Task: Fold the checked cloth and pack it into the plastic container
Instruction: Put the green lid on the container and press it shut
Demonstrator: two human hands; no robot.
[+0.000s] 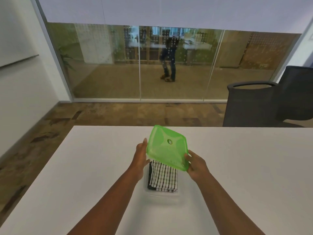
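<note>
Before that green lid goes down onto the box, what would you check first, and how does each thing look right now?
1. Checked cloth folded, inside the plastic container: ok.
2. No cloth over the rim: near side ok, far side hidden by the lid, cannot tell.
3. Green lid held at both sides by left hand and right hand: ok.
4. Lid level with container: not ok, tilted.
5. Container flat on the white table: ok.

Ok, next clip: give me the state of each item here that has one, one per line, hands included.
checked cloth: folded, lying inside the container.
plastic container: open, standing on the white table.
green lid: off the container, held tilted above its far end.
left hand: holding the lid's left edge.
right hand: gripping the lid's near right corner.
</note>
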